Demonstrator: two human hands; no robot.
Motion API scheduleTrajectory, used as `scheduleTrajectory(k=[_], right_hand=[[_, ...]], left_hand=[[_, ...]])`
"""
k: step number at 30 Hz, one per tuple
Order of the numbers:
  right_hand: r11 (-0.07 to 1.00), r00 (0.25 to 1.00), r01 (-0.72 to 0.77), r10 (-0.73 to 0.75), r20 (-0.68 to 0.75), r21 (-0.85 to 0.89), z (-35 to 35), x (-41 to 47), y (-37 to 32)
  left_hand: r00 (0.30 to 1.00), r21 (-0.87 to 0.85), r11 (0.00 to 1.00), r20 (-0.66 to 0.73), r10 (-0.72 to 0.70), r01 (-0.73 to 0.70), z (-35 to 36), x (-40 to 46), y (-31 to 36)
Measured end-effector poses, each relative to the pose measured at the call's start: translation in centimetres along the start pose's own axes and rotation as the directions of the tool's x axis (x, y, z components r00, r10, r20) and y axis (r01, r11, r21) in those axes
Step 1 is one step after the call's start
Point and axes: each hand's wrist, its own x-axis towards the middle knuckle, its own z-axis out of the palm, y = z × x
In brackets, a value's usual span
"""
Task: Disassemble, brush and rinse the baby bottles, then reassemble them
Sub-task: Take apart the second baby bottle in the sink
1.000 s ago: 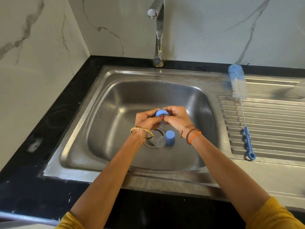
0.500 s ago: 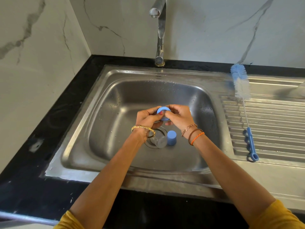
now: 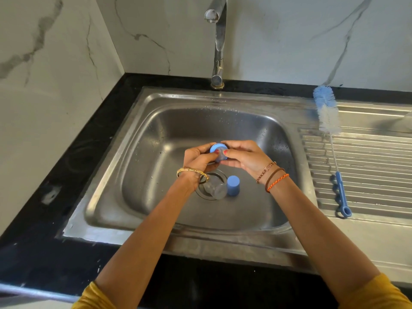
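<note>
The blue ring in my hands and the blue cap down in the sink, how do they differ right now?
The blue ring is held above the basin, pinched by the left hand and right hand; the blue cap stands alone on the sink floor beside the drain. The ring looks flat and open, with a clear part in it; the cap is a taller closed cylinder. Both are the same light blue plastic.

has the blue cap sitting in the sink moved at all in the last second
No. The blue cap still stands just right of the drain, beside the clear bottle; only the camera shifted slightly.
</note>
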Motion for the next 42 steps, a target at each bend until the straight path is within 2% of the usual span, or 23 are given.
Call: scheduleTrajectory(k=[5, 11, 15, 21, 27, 29, 31, 33, 38, 42], right_hand=[[0.993, 0.992, 0.082, -0.090, -0.084, -0.090, 1.4, -0.3, 0.3], [0.995, 0.983, 0.095, -0.099, -0.157, -0.035, 1.1, -0.1, 0.3], [0.993, 0.971, 0.091, -0.104, -0.216, -0.070, 1.2, 0.4, 0.6], [0.956, 0.936, 0.138, -0.211, -0.281, -0.258, 2.1, 1.1, 1.5], [0.828, 0.833, 0.179, -0.416, -0.366, -0.532, 3.6, 1.3, 1.8], [0.854, 0.843, 0.179, -0.388, -0.372, -0.488, 3.7, 1.3, 1.9], [0.931, 0.892, 0.157, -0.277, -0.358, -0.330, 3.5, 1.4, 1.8], [0.980, 0.951, 0.130, -0.167, -0.262, -0.153, 3.1, 1.1, 1.4], [0.998, 0.999, 0.054, -0.054, 0.005, -0.022, 1.3, 0.5, 0.3], [0.998, 0.997, -0.028, 0.025, 0.073, 0.047, 0.6, 0.4, -0.3]], left_hand=[[0.999, -0.004, 1.000, -0.046, 0.018, -0.018, 0.5, -0.2, -0.1], [0.997, -0.080, 0.996, 0.065, 0.044, -0.039, -0.1, -0.5, -0.2], [0.988, -0.101, 0.993, 0.134, 0.077, -0.063, -0.2, -0.8, -0.6], [0.995, 0.000, 0.995, 0.011, 0.099, -0.099, 0.1, -0.5, -1.0], [0.994, 0.046, 0.993, -0.029, 0.109, -0.107, -0.2, -0.2, -0.7], [0.997, -0.017, 0.997, -0.023, 0.079, -0.079, -0.6, -0.2, -0.4], [1.000, -0.146, 0.989, -0.022, 0.000, -0.003, -1.3, -0.2, 0.1], [0.992, -0.245, 0.964, -0.043, -0.117, 0.103, -2.1, 0.2, 0.7], [0.939, -0.208, 0.916, 0.083, -0.333, 0.343, -3.1, 0.7, 2.1], [0.900, -0.204, 0.877, 0.125, -0.418, 0.435, -3.1, 0.9, 2.1]])
